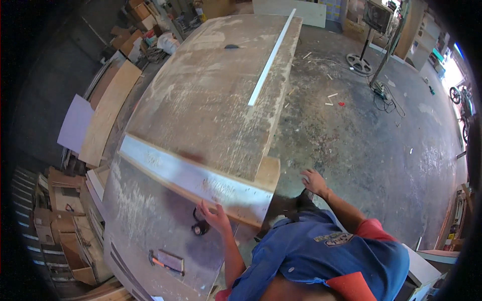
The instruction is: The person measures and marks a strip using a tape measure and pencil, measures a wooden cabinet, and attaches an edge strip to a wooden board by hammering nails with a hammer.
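A long board with a white face and bare wood edges lies across the worn worktable. My left hand is by the board's near long edge, fingers spread and holding nothing; I cannot tell whether the fingertips touch it. Off the table's right side, my right hand hangs over the floor, fingers apart and nothing in them. Beside my left hand sits a small round black object, its kind unclear. Nearer the front lie a hammer with an orange part on its handle and a flat rectangular block.
A narrow white strip runs along the table's far right part. Behind it a dark half-round shape shows on the tabletop. Panels lean at the left. On the right floor are scraps, a cable and a stand's round base.
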The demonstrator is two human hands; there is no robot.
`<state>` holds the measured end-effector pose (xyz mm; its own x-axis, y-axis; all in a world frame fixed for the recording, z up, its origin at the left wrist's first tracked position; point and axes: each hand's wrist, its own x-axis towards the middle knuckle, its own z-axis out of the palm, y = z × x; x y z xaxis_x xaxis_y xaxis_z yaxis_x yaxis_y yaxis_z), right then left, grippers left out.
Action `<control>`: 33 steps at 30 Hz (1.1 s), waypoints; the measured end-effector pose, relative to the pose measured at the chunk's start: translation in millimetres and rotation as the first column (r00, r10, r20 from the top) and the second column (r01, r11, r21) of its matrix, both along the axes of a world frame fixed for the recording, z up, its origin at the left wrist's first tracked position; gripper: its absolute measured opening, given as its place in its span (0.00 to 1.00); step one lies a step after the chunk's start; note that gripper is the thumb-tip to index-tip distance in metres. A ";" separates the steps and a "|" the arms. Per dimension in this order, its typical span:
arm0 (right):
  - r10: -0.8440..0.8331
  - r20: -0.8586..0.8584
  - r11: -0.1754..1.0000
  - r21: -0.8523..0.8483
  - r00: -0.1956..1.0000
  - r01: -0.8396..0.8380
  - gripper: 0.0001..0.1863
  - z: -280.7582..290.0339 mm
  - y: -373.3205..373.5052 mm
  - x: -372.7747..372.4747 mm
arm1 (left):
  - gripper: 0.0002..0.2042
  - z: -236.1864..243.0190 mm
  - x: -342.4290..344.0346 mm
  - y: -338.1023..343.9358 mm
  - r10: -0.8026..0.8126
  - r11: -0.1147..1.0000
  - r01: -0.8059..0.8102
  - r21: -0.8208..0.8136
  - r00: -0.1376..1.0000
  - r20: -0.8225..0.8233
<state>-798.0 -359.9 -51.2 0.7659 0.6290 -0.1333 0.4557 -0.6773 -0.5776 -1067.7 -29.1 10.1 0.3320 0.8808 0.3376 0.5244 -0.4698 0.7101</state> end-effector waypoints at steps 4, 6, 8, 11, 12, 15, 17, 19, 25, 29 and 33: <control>-0.275 -0.179 0.927 -0.310 0.945 0.212 0.17 -99.7 -150.2 54.4 | 0.29 -19.3 85.3 16.8 -0.092 0.996 0.093 0.012 0.994 -0.061; -0.443 -0.186 0.882 -0.268 0.877 0.389 0.16 -118.8 -216.3 54.9 | 0.32 -31.1 123.9 29.6 -0.015 0.996 0.033 0.078 0.975 -0.223; -0.584 -0.019 0.798 -0.195 0.811 0.570 0.16 -170.2 -298.5 35.9 | 0.35 -35.7 169.4 29.8 0.019 0.997 -0.032 -0.075 0.984 -0.175; -0.365 -0.143 0.778 -0.591 0.920 0.216 0.11 -224.2 -385.2 3.6 | 0.39 -59.9 194.8 31.3 0.295 0.941 -0.337 0.007 0.814 -0.500; -0.378 -0.200 0.755 -0.632 0.904 0.176 0.12 -225.8 -387.5 -8.3 | 0.40 -61.7 189.5 36.2 0.323 0.938 -0.345 0.046 0.816 -0.480; -0.559 -0.367 0.758 -0.590 0.744 0.278 0.13 -281.0 -427.0 -34.9 | 0.40 -80.2 177.1 41.2 0.324 0.932 -0.361 0.031 0.792 -0.518; -0.627 -0.374 0.744 -0.548 0.683 0.383 0.14 -289.7 -408.8 -50.6 | 0.39 -81.9 180.8 41.9 0.322 0.919 -0.395 0.002 0.747 -0.582; -0.672 -0.452 0.740 -0.448 0.587 0.502 0.15 -289.2 -386.7 -41.9 | 0.38 -79.0 184.7 41.0 0.311 0.922 -0.386 0.001 0.741 -0.595; -0.637 -0.613 0.741 -0.322 0.466 0.589 0.17 -210.0 -287.4 101.3 | 0.35 -59.4 188.9 26.9 0.343 0.921 -0.386 0.062 0.724 -0.598; -0.536 -0.676 0.778 -0.161 0.507 0.608 0.18 -188.7 -240.5 192.8 | 0.35 -34.8 215.4 24.8 0.353 0.925 -0.369 0.090 0.749 -0.561; -0.345 -0.381 0.900 -0.393 0.858 0.187 0.19 -239.7 -229.2 332.6 | 0.34 -57.6 205.9 23.8 0.479 0.877 -0.437 0.201 0.762 -0.435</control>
<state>-465.5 -589.1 -290.9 0.7108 0.2667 -0.6509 -0.0124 -0.9204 -0.3907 -861.8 -5.2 -47.5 0.0294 0.9441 0.3283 0.9443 -0.1340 0.3006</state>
